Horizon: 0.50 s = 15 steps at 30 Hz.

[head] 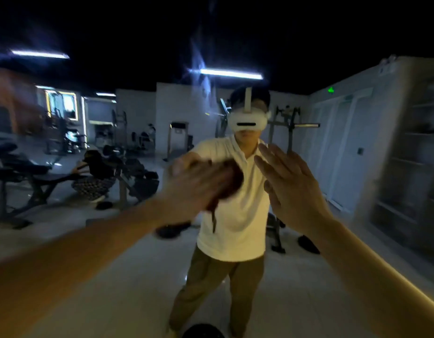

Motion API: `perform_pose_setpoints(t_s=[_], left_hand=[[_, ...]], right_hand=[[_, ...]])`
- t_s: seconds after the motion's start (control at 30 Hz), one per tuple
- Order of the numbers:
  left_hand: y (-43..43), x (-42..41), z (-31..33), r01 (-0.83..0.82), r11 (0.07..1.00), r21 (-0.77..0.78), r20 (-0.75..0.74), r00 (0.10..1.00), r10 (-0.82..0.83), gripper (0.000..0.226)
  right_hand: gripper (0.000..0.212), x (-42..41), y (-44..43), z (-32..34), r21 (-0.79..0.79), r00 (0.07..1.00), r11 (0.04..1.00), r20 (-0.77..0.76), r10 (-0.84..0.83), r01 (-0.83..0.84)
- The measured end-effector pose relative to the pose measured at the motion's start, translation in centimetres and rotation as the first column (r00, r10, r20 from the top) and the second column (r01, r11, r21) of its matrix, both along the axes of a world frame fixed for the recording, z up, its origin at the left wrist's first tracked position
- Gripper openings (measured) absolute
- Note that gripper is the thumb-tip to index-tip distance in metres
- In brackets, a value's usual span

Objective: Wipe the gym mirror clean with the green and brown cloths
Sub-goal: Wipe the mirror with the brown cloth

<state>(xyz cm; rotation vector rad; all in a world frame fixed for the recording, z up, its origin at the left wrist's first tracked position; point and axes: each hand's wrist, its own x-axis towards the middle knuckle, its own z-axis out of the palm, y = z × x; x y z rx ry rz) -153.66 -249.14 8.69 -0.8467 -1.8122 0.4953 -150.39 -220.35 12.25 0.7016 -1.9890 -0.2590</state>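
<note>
left hand (196, 184) motion-blurred | brown cloth (233, 179) mostly hidden behind it | grip unclear

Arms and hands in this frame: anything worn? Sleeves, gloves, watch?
The left hand and right hand are ungloved, and the arms are bare to the frame edge, no sleeves. No watch or rings show, though the left is motion-blurred. The mirror reflects a white short-sleeved shirt.
</note>
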Motion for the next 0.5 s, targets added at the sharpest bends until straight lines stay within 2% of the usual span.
perform_pose_setpoints(t_s=[0.03,0.07,0.13,0.17,0.2,0.3,0.33,0.4,0.47,0.5], left_hand=[[-0.1,0.1,3.8,-0.077,0.989,0.127,-0.063,0.994,0.085,0.07],[0.4,1.2,7.7,-0.064,0.93,0.363,-0.067,0.993,0.094,0.067],[1.3,1.8,12.4,-0.022,0.707,0.707,-0.1,0.986,0.131,0.064],[2.2,1.6,13.1,-0.004,0.623,0.783,-0.1,0.986,0.132,0.064],[3.5,1.3,13.0,-0.004,0.596,0.803,-0.083,0.989,0.119,0.062],[7.9,1.2,8.0,-0.101,0.685,0.722,0.004,0.99,0.141,0.06],[8.7,1.5,5.1,-0.157,0.757,0.634,0.058,0.986,0.156,0.061],[8.6,2.3,-1.5,-0.253,0.922,0.292,0.114,0.967,0.229,0.065],[6.7,3.0,-6.0,-0.255,0.967,0.002,0.109,0.961,0.254,0.067],[5.6,3.0,-6.5,-0.243,0.967,-0.076,0.087,0.964,0.25,0.071]], right_hand=[[0.07,-0.3,0.3,0.1,-0.006,1.0,1.0,0.002,0.02,-0.02],[0.073,-0.6,0.3,0.1,-0.001,0.999,0.999,0.002,0.032,-0.032],[0.077,-0.9,0.2,-0.1,0.004,0.998,0.999,0.013,0.053,-0.053],[0.076,-0.9,0.2,-0.2,-0.006,0.997,0.997,0.023,0.073,-0.073],[0.074,-0.8,0.3,-0.1,-0.013,0.995,0.995,0.032,0.096,-0.096],[0.071,-0.1,1.0,1.3,-0.013,0.984,0.985,0.044,0.172,-0.172],[0.07,0.2,1.3,1.8,-0.043,0.982,0.982,0.035,0.184,-0.182],[0.066,0.6,2.1,3.1,-0.134,0.987,0.978,0.016,0.161,-0.157],[0.069,0.4,2.9,4.1,-0.16,0.995,0.982,0.012,0.1,-0.096],[0.071,0.3,3.1,4.2,-0.143,0.998,0.987,0.006,0.07,-0.068]])
